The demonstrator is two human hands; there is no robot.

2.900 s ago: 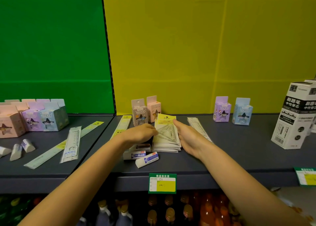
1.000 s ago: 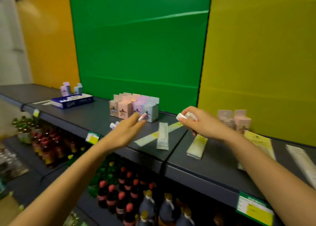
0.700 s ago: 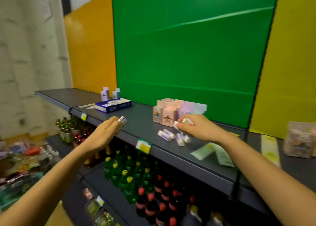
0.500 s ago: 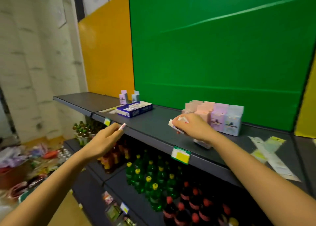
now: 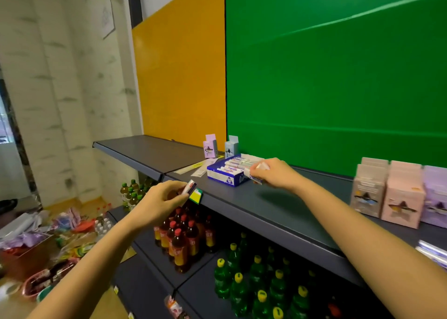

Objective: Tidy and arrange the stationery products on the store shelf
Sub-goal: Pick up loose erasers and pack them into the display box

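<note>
A blue open box of erasers [image 5: 226, 173] lies on the dark grey shelf [image 5: 254, 197] below the green panel. My right hand [image 5: 273, 173] grips white erasers [image 5: 256, 172] right beside the box's near end. In front of the shelf edge, my left hand [image 5: 160, 201] pinches one small eraser [image 5: 189, 187] with a red and blue sleeve. Two small hanging boxes, lilac [image 5: 210, 147] and pale blue [image 5: 231, 148], stand behind the blue box.
Pastel boxes [image 5: 396, 197] stand in a row at the right. Flat ruler packs [image 5: 200, 168] lie left of the blue box. A green and yellow price tag [image 5: 196, 196] hangs on the shelf edge. Bottles [image 5: 183, 236] fill the lower shelves. Bags and clutter [image 5: 36, 243] cover the floor at left.
My view and both hands swung left along the shelf, each carrying erasers picked up near the set squares. My right hand has reached the blue eraser box.
</note>
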